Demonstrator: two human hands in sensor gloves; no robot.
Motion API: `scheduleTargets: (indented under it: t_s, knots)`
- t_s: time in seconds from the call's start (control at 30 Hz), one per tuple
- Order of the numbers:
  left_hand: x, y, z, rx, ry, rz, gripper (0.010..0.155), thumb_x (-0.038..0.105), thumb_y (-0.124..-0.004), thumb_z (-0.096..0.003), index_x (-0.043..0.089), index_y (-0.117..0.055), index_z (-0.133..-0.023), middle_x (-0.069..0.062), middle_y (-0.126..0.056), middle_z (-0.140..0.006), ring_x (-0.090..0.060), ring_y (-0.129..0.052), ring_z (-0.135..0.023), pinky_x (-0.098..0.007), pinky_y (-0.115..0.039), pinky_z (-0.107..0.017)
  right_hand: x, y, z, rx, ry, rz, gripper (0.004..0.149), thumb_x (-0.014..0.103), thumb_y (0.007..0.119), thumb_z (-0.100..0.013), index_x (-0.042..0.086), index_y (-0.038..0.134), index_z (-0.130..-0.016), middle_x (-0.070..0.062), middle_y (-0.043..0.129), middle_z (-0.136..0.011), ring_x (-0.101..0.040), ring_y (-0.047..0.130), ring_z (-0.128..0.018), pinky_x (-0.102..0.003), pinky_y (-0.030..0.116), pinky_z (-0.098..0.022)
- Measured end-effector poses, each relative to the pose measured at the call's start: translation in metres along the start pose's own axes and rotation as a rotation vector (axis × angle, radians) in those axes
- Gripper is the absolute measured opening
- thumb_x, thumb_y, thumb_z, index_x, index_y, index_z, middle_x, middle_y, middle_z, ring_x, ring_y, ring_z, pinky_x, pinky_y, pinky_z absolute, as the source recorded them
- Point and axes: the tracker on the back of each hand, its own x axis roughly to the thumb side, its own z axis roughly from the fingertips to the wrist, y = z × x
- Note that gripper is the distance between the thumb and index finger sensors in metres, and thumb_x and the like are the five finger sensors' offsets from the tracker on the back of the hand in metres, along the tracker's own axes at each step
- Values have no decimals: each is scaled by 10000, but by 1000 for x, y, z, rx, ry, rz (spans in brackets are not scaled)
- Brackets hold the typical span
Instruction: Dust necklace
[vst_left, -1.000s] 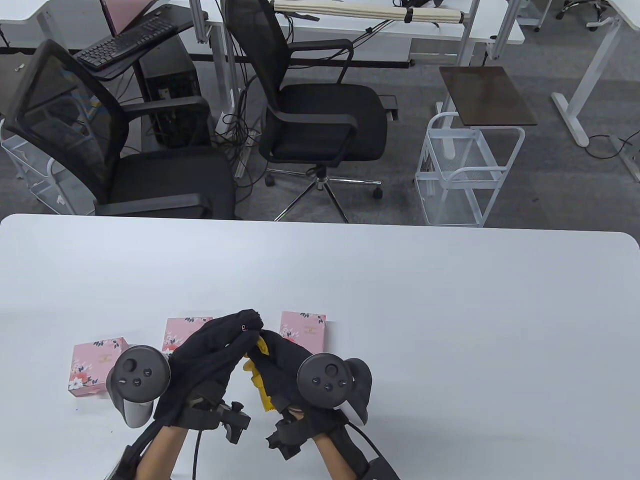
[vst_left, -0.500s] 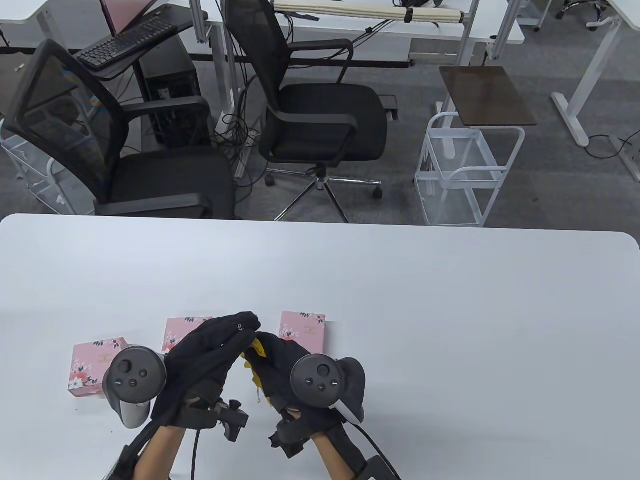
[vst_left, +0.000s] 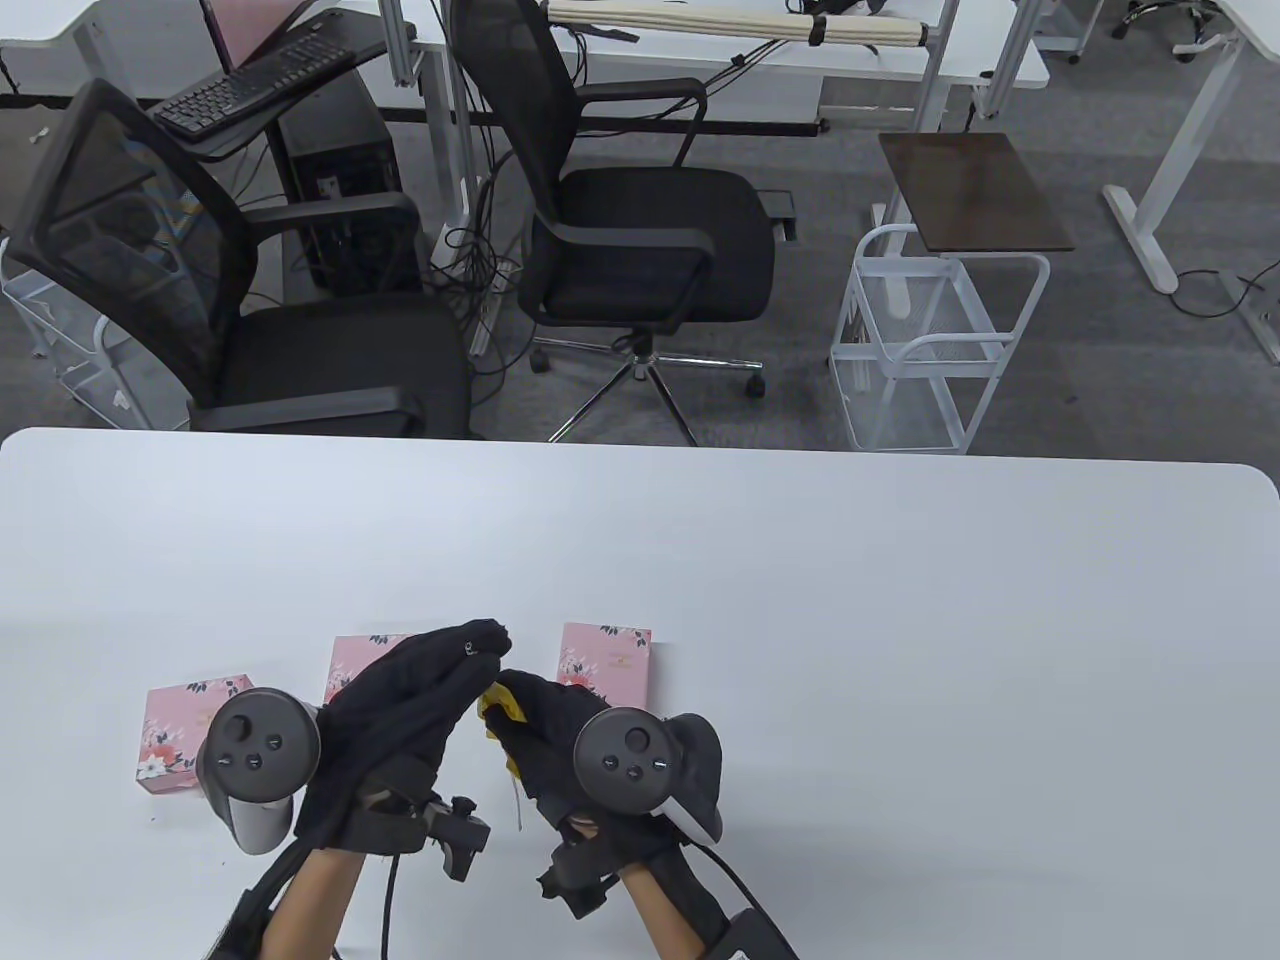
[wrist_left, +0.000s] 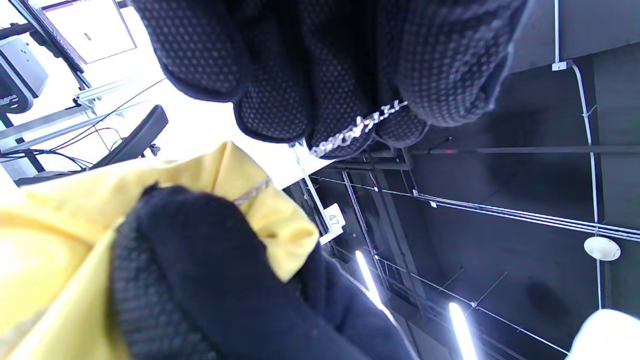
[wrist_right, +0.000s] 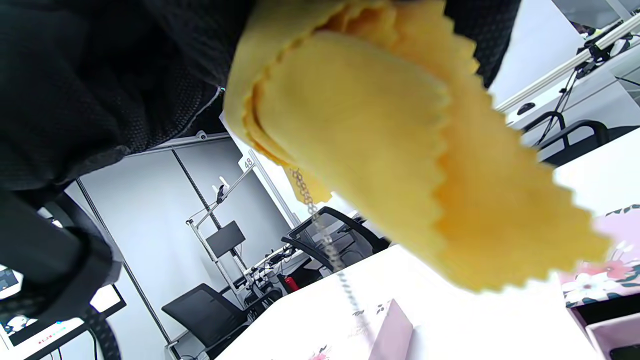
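Note:
Both gloved hands are raised above the near edge of the white table (vst_left: 800, 600), fingertips meeting. My left hand (vst_left: 440, 670) pinches one end of a thin silver necklace (wrist_left: 357, 127), the chain showing between its fingertips in the left wrist view. My right hand (vst_left: 525, 710) grips a yellow cloth (vst_left: 497, 703) folded around the chain (wrist_left: 252, 192). In the right wrist view the yellow cloth (wrist_right: 400, 150) fills the middle, and the free end of the necklace (wrist_right: 322, 235) hangs down from it. That dangling end (vst_left: 518, 805) is barely visible from above.
Three pink flowered jewellery boxes lie on the table behind the hands: one at the left (vst_left: 175, 730), one partly hidden in the middle (vst_left: 355, 665), one to the right (vst_left: 608, 655). Office chairs (vst_left: 640, 220) and a white wire cart (vst_left: 930, 340) stand beyond the far edge.
Both hands have drifted slightly left and toward me. The right hand has slid down along the chain, so less yellow cloth shows from above.

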Motion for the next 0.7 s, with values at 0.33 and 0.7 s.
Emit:
scheduleTargets:
  t_s: [0.33,0.7]
  knots:
    - [0,1,0,-3,-2,15,373,500,-874,-510,326,-940,-832,22,-1015,-871,-223,-947,-809,-455,-816,-587,-2,4,0,13,9,-9,379,342,736,-646,163,742,-980,-121,913,-833,-372,930,-661,-546,755,-575]
    - [2,2,1,-9,-12,27,370,499,-873,-512,326,-939,-832,22,-1015,-871,-225,-949,-807,-454,-816,-587,0,11,0,26,9,53,380,355,746,-638,146,767,-955,-107,938,-777,-356,941,-621,-542,760,-567]
